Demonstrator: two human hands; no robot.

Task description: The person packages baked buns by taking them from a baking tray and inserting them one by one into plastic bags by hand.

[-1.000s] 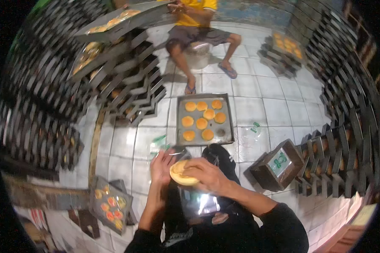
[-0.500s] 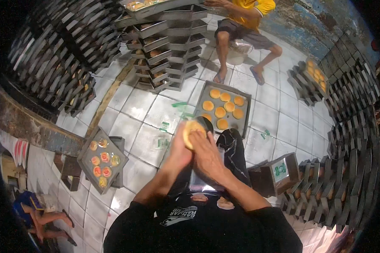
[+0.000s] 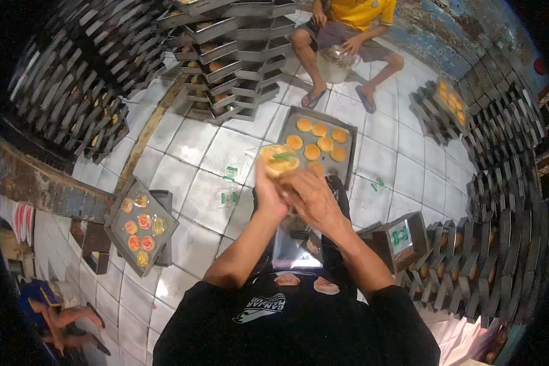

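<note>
Gleaming in clear, creased plastic, a round yellow bun (image 3: 279, 160) with green print (image 3: 282, 157) across its wrapping sits at the fingers of the left hand (image 3: 269, 196). That hand is cupped, its thumb upright along the bun's left side. The right hand (image 3: 317, 198) lies just below and right of the bun, fingers bent inward and close to the left hand; blur hides their tips, so I cannot tell whether they pinch the bag. Beneath both hands, shiny clear plastic (image 3: 296, 251) lies across the lap.

Just beyond the right hand, a square, dull grey metal tray (image 3: 350, 157) with low, straight walls carries smooth, domed, golden buns (image 3: 312, 152). Well to the left of the left hand, another metal tray (image 3: 116, 224), turned cornerwise, bears glossy wrapped buns (image 3: 144, 221), some marked in red. To the right of the right hand stands a dark, worn rectangular box (image 3: 384, 249) with clear, green-printed bags (image 3: 400, 236) inside. Similar flat bags (image 3: 230, 196) lie left of the left hand on glossy white floor tiles (image 3: 183, 198). Farther right of the right hand, grey trays (image 3: 470, 262) are stacked at crossed angles.
</note>
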